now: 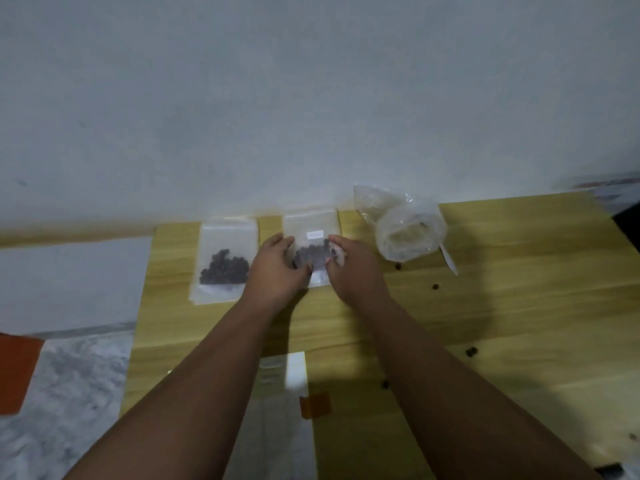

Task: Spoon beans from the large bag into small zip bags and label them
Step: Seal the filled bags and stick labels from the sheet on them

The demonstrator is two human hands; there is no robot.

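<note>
A small zip bag (311, 226) of dark beans with a white label lies flat at the table's far edge, against the wall. My left hand (275, 268) touches its left side and my right hand (349, 268) its right side, fingers bent over the bag's edges. A second small zip bag (225, 258) holding dark beans lies to the left, untouched. The large clear bag (405, 233) sits rolled down at the right, with a white spoon handle (448, 259) sticking out beside it.
The wooden table (485, 306) carries a few loose beans (471, 350) on its right half. A label sheet (284, 372) and an orange piece (315, 405) lie near the front. An orange object (15, 372) sits on the grey floor at left.
</note>
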